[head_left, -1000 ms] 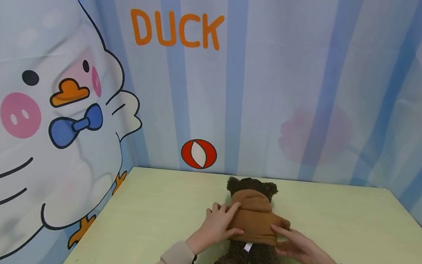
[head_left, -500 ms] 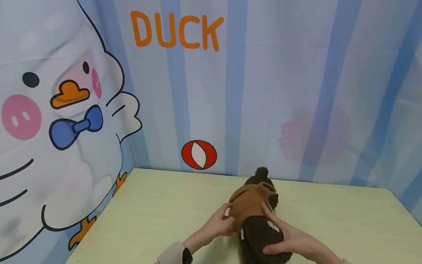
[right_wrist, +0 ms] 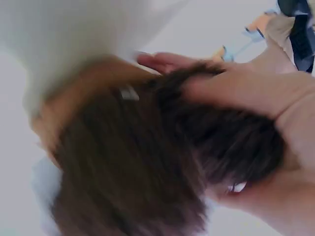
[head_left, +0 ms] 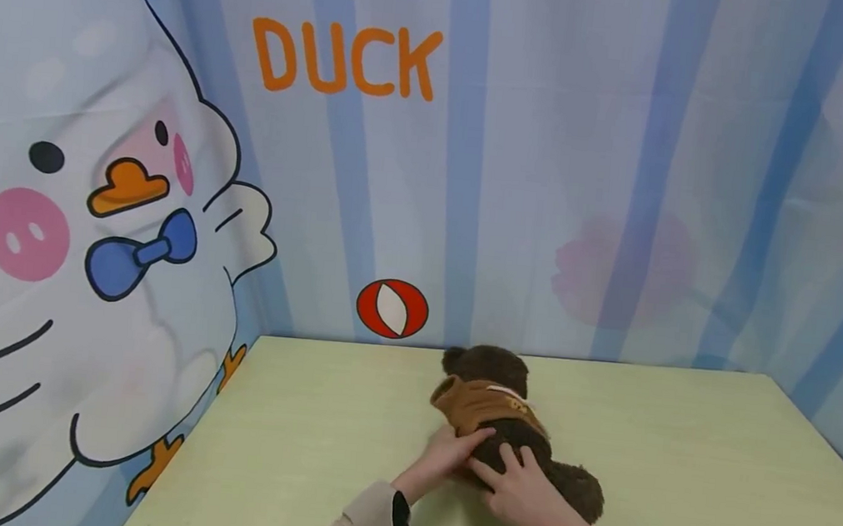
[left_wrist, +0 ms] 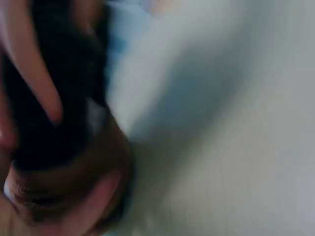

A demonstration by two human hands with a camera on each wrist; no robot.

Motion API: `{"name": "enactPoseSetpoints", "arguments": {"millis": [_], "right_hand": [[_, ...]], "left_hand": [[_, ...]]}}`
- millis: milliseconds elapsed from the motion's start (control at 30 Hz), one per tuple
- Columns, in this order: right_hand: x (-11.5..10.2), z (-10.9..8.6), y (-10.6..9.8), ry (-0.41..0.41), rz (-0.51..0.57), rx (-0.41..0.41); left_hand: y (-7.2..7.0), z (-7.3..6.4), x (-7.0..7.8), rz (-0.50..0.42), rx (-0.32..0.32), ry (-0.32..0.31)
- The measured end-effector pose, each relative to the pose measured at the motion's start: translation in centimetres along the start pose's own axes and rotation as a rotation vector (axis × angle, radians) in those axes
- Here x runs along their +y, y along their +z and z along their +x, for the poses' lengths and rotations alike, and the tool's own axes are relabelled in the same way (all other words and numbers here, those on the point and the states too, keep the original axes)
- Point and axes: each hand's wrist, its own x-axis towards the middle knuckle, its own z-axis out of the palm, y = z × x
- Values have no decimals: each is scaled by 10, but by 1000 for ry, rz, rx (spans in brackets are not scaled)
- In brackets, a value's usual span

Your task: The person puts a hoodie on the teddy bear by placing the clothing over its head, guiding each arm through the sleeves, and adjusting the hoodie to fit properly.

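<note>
A dark brown plush teddy bear in an orange-brown hoodie lies turned on its side on the table, its head toward the back wall. My left hand holds it at the waist below the hoodie, thumb on top. Over the hips and legs, my right hand grips the fur with spread fingers. In the right wrist view, thumb and fingers lie on both sides of a furry leg, and a small white tag shows by the hem. The left wrist view is blurred, with dark fur beside fingers.
The pale yellow table stretches out to both sides of the bear. Behind it hangs a blue striped curtain printed with a red-and-white ball. A large printed duck covers the left wall.
The bear has gone from lying back-up to its side, rolling one way and then the other, so lettering on the hoodie's front now shows. My right hand has moved left across its legs.
</note>
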Motion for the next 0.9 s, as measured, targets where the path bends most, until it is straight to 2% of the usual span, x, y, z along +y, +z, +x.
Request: {"name": "enactPoseSetpoints", "arguments": {"millis": [67,100,133,200,267,300,367,433,500,567,633,733,833,900], "right_hand": [[2,-9,-1,-60,207,-2],[5,-15,-4,-73,340,24],[10,-20,-7,-71,483,65],[25,-30,-13,-24,685,203],[47,-38,-17,85,799,310],[59,-40,-17,151,846,326],[84,-42,-9,267,905,301],[101,-41,9,332,935,230],[107,-35,34,321,957,209],[103,-27,57,293,970,243],[93,-18,72,312,972,286],[78,-5,81,379,897,352],[69,5,77,450,719,349],[65,9,75,452,562,342]], "left_hand": [[1,-3,-5,287,222,113],[1,-4,-6,433,338,165],[1,-6,-7,549,425,213],[2,-10,-7,731,512,313],[2,-12,-6,887,558,418],[2,-12,-5,952,566,451],[1,-13,-3,1050,562,485],[-2,-12,-1,1075,507,490],[-5,-9,0,1031,422,485],[-8,-5,-2,967,334,498],[-9,-2,-5,914,268,541],[-8,3,-10,857,245,641],[-7,7,-12,814,274,740],[-8,9,-11,798,291,765]]}}
